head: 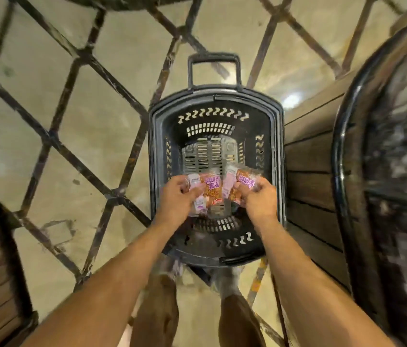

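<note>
Left hand [178, 199]: fingers curled around the left snack packet [211, 187]. Right hand [260, 200]: pinching the right snack packet [243, 180]. Both packets are orange and lilac, side by side over the near half of the black shopping basket [154, 146], long axes pointing toward its far end. Basket handle [214, 58]: at the far rim, over the tiled floor [92, 121].

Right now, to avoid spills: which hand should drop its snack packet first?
Probably left hand: the left packet hangs over the basket's middle; right hand holds the right packet nearer a wall.
</note>
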{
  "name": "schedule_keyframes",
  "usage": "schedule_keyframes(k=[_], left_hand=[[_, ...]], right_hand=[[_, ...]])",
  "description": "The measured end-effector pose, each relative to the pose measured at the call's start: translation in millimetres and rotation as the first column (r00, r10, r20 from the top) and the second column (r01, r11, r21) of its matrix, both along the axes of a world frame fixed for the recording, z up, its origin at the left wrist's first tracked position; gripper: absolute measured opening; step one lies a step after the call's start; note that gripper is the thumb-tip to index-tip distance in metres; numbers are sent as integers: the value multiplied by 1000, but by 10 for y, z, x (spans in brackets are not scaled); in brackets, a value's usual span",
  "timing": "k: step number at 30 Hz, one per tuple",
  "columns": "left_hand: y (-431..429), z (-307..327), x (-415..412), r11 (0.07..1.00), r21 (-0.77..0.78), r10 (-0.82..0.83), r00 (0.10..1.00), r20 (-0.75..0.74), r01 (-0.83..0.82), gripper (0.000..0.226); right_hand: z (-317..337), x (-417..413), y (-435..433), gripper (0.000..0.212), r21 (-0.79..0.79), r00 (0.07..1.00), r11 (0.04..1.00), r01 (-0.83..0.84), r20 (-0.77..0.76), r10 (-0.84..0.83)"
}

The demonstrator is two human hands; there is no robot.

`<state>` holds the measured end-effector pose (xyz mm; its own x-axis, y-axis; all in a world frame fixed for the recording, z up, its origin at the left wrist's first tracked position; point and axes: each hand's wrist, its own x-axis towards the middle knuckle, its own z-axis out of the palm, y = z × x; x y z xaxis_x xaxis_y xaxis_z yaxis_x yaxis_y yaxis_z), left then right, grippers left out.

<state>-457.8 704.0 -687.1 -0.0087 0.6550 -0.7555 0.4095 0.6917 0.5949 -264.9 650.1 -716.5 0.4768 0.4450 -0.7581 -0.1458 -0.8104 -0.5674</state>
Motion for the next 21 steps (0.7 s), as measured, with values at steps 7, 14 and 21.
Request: schedule_keyframes(k=[7, 14, 21], left_hand=[[436, 2163, -410, 966, 112, 227, 971, 71, -233, 19], [656, 4147, -387, 958, 172, 192, 961, 199, -227, 16], [864, 5386, -175, 970, 238, -37, 927, 372, -56, 32]], right_hand=[[2107, -160, 191, 39, 162, 979, 974, 160, -149, -137], [4075, -48, 323, 31, 373, 978, 921, 110, -206, -34], [5636, 312, 196, 16, 468, 939, 838, 280, -316, -138]])
